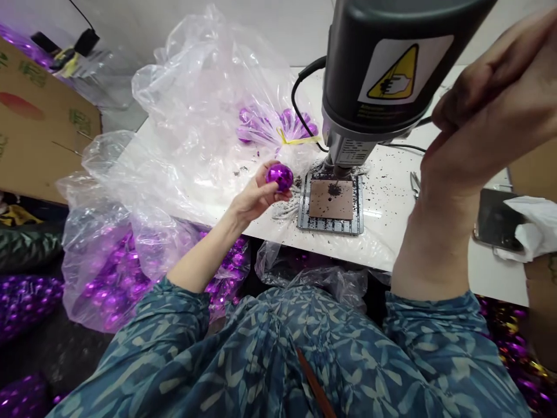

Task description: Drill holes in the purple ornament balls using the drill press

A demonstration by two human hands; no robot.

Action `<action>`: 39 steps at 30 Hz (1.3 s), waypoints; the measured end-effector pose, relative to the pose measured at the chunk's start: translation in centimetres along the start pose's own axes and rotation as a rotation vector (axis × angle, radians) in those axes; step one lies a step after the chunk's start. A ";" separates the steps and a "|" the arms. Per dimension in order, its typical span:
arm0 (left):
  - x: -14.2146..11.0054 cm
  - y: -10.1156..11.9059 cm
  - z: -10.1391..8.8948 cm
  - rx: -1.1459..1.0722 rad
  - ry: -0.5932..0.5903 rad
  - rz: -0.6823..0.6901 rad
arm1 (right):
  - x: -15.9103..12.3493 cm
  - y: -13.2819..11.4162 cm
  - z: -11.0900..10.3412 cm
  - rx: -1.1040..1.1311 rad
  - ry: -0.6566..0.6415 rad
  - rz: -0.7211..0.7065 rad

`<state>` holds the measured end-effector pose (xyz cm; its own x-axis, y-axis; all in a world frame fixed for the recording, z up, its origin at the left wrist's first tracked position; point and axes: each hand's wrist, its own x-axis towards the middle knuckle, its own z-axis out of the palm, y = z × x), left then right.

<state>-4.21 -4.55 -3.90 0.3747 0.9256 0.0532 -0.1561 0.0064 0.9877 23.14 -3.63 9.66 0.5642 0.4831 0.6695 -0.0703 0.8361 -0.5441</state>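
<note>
My left hand (256, 198) holds a shiny purple bauble (279, 176) between thumb and fingers, just left of a bench drill press (352, 69). On the press's metal base (331, 226) lies a brown board (319, 204) with a small dark hole and a scatter of dark shavings. The drill's tip hangs over the board, partly lost under the housing. High at the right, beside the press, my right hand (491, 104) has its fingers curled closed. Whatever they grip is hidden behind the hand.
A clear plastic bag tied with yellow ribbon (300, 140) holds purple baubles behind my left hand. Larger clear bags of purple baubles (115, 284) hang at the left table edge. Pliers (415, 184), a dark phone (498, 217) and crumpled tissue (533, 226) lie right. A cardboard box (43, 128) stands left.
</note>
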 end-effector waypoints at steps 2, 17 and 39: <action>-0.8 -1.1 2.2 0.014 -0.041 -0.017 | 0.2 0.2 0.1 -0.011 -0.009 -0.109; 4.0 -7.6 5.1 0.088 0.087 0.152 | -0.1 -0.2 0.4 0.029 -0.080 -0.139; 4.1 -8.6 7.2 0.554 0.032 0.312 | -0.3 0.0 0.3 -0.082 -0.101 -0.195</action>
<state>5.27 -3.54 -11.15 0.3586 0.8633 0.3550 0.2454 -0.4541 0.8565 22.73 -3.66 9.59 0.4751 0.3412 0.8111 0.1019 0.8942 -0.4359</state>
